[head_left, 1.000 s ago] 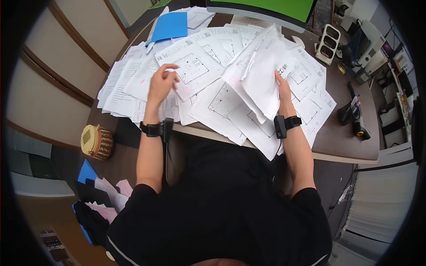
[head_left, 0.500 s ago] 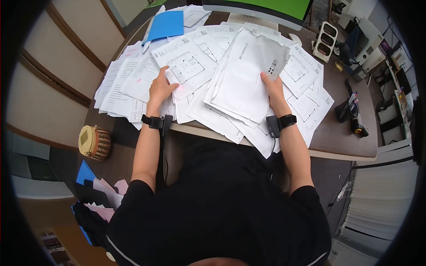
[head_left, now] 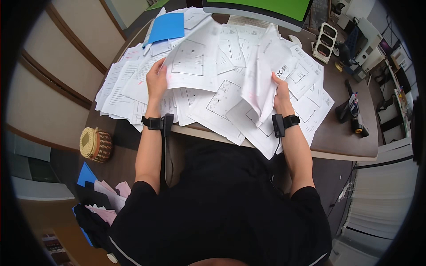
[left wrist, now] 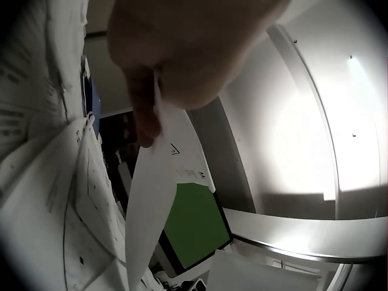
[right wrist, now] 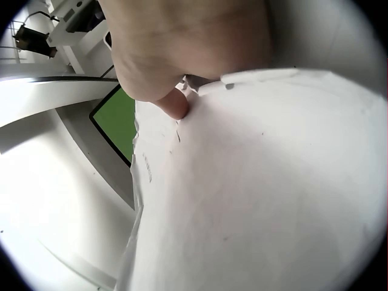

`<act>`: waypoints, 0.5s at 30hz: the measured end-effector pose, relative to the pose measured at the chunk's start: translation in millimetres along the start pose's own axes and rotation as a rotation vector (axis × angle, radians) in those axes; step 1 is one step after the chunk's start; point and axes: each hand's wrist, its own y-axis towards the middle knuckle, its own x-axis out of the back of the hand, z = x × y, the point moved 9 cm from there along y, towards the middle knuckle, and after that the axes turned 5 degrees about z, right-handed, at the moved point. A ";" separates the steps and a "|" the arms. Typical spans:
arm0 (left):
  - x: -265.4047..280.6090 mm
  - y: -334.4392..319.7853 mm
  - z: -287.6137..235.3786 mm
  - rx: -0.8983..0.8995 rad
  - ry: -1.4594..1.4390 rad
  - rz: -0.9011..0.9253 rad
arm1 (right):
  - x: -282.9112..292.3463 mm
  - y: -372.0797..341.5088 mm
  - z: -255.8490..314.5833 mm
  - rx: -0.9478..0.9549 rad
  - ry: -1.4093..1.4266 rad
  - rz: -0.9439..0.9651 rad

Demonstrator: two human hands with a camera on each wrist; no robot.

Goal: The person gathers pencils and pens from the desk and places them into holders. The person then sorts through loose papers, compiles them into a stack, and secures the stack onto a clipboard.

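Observation:
My left hand (head_left: 156, 83) pinches the lower left edge of a sheet with a printed plan (head_left: 188, 62), which stands tilted above the other papers. In the left wrist view that sheet (left wrist: 151, 188) hangs between thumb and fingers of the hand (left wrist: 182, 48). My right hand (head_left: 282, 94) grips a bundle of white sheets (head_left: 262, 71) by its right side, the bundle raised and bent. The right wrist view has the bundle (right wrist: 260, 182) filling much of the picture, below the hand (right wrist: 188, 42). Spread plan sheets (head_left: 224, 99) lie between the hands.
A blue folder (head_left: 167, 27) lies on papers at the back left. Behind the papers are a keyboard (head_left: 254, 22) and a monitor (head_left: 262, 9). A white three-slot holder (head_left: 325, 42) and a pen holder (head_left: 348, 110) stand at the right. A woven basket (head_left: 96, 145) is at the lower left.
My left hand has taken hold of the plan sheet and lifted it off the spread. The bundle in my right hand has swung from facing up to tilted and bent, farther right.

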 end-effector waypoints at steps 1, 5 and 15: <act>-9.8 -0.3 3.5 0.049 -0.131 -0.005 | 1.0 -1.2 0.9 0.003 0.000 -0.003; -62.1 -5.0 6.6 0.170 -0.285 0.225 | 5.9 6.0 6.0 0.093 0.113 0.148; -104.4 -27.1 36.3 0.329 -0.367 0.409 | -27.2 -21.2 21.1 0.203 0.211 0.298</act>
